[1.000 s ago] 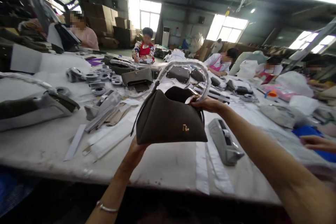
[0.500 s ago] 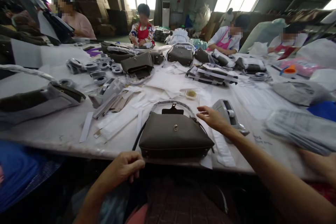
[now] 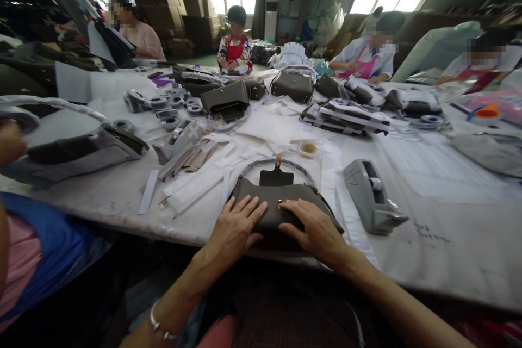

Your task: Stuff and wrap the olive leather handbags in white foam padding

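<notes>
A dark olive handbag lies at the table's near edge, its wrapped handle arching away from me. The flap tab with a metal clasp points to the far side. My left hand rests on the left of the bag's front, fingers stretched out. On the right part lies my right hand, fingers extended, its fingertips close to the small metal lock. Both palms face down, and neither hand grasps anything. The hands cover much of the bag's front.
A grey tape dispenser stands to the right. Paper strips and brown card pieces lie to the left, near another bag. More bags and tape rolls cover the far side. Several people work around the table; one person's hand shows at left.
Both hands have come onto the bag's front, the left from the table edge and the right from beside the handle. The view has swung slightly left. A neighbour's hand now shows at far left.
</notes>
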The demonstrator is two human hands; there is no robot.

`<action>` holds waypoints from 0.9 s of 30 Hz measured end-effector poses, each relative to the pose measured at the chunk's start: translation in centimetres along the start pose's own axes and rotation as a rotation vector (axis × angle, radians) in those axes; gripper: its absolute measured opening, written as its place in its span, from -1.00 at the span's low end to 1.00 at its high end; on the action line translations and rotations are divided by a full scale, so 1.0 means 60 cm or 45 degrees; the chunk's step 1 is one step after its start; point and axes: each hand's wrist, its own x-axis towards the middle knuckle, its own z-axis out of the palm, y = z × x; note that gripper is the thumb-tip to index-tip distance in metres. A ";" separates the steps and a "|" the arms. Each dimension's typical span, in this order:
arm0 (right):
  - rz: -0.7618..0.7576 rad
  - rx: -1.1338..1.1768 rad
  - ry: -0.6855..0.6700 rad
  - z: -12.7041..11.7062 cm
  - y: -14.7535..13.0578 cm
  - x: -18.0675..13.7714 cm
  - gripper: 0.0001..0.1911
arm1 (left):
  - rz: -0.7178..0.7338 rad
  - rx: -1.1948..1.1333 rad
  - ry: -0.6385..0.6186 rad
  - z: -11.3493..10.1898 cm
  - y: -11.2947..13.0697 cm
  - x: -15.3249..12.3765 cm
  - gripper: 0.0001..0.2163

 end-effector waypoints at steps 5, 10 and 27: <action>0.064 -0.033 -0.073 0.007 0.003 0.021 -0.69 | 0.013 0.117 -0.007 0.056 0.005 -0.009 -0.48; 0.052 -0.009 -0.302 -0.005 0.016 0.052 -0.73 | 0.072 -0.020 -0.100 0.015 0.006 0.008 -0.58; -0.361 0.332 -1.090 -0.035 0.060 0.176 -0.78 | 0.139 -0.137 -0.032 0.003 0.060 0.011 -0.63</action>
